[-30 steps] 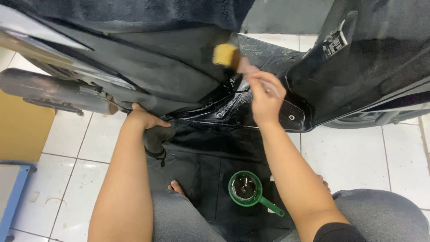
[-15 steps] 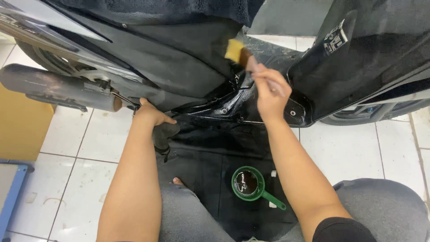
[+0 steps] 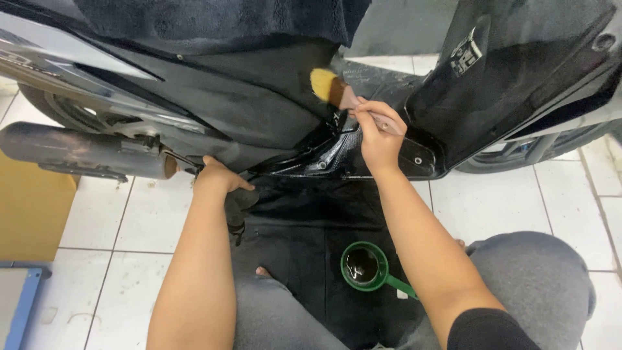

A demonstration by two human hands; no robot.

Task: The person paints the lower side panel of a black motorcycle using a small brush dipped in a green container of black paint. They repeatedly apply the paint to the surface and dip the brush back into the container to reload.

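Note:
My right hand [image 3: 377,134] grips a paintbrush [image 3: 329,87] with pale yellow bristles, its tip against the black side panel [image 3: 259,104] of a scooter. The lower panel edge [image 3: 324,159] beneath the brush shines wet and glossy. My left hand [image 3: 217,175] is closed on the scooter's underside by the footrest, just right of the exhaust pipe [image 3: 78,150]. A green dipper cup [image 3: 364,266] with dark liquid stands on a black mat [image 3: 304,227] between my knees.
White floor tiles [image 3: 492,201] surround the mat. A dark towel [image 3: 214,23] drapes over the scooter seat. A yellow box [image 3: 29,207] and a blue-edged object [image 3: 19,304] sit at the left. My grey-trousered knee [image 3: 538,279] is at the right.
My right hand has shifted the brush slightly along the black panel. The view has drifted a little; my left hand keeps its hold under the scooter.

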